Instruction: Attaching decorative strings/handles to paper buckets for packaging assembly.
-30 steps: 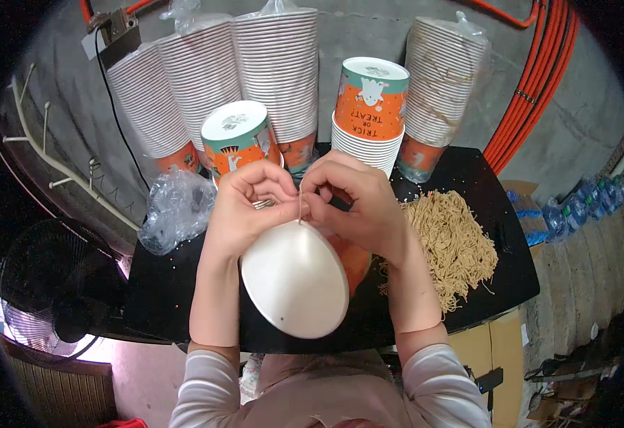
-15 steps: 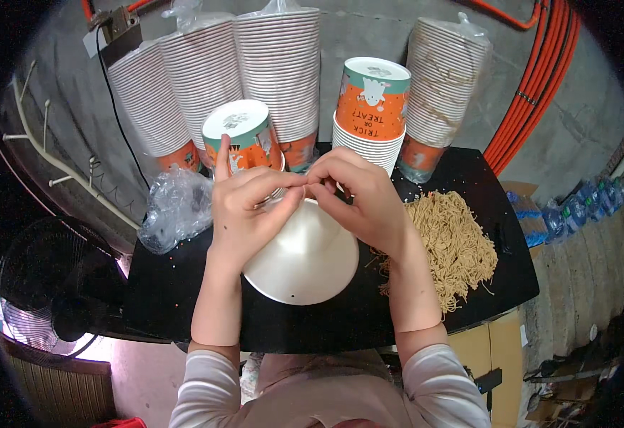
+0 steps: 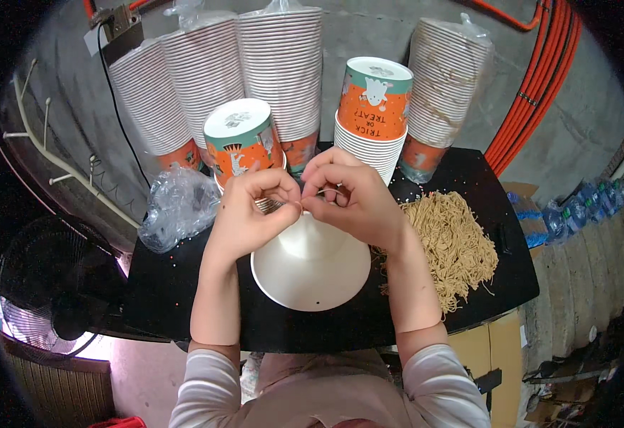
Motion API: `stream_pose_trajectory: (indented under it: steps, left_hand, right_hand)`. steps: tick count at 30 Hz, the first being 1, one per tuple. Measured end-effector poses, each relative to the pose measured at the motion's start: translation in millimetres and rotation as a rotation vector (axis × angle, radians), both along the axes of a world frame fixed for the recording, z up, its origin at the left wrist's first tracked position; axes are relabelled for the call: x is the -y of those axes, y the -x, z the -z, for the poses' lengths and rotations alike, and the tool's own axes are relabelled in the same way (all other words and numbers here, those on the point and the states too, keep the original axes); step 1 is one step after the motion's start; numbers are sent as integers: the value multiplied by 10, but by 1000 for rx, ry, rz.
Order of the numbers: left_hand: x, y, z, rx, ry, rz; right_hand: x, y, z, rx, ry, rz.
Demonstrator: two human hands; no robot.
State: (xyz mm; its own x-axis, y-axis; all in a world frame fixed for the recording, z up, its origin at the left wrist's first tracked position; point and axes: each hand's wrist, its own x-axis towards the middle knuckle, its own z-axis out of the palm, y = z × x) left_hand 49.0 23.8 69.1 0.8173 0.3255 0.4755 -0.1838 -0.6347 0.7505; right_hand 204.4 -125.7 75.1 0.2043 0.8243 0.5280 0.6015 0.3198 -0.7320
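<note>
Pinched together, the fingertips of the left hand and right hand meet on a thin strand above the white cup, whose wide mouth faces the person. Tan strands lie heaped just right; crumpled plastic sits left; stacked cups crowd the black table's far edge.

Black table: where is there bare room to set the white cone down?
Bare table shows front left, between the crumpled plastic bag and the white cone. A thin strip runs along the near edge. Right is crowded by the string pile; the back by cup stacks.
</note>
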Motion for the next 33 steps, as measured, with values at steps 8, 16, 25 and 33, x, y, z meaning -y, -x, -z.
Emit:
stream_pose_trajectory:
  steps: [8, 16, 25, 33]
  left_hand:
    - [-157, -17, 33, -193, 478, 228]
    - [-254, -64, 135, -278, 292, 52]
    - [-513, -88, 239, -304, 463, 169]
    - [-587, -84, 253, -292, 488, 197]
  right_hand:
    - [-106, 29, 143, 136, -76, 24]
    - [-241, 80, 288, 197, -151, 89]
    - [-427, 101, 461, 102, -116, 109]
    - [-443, 127, 457, 106, -125, 132]
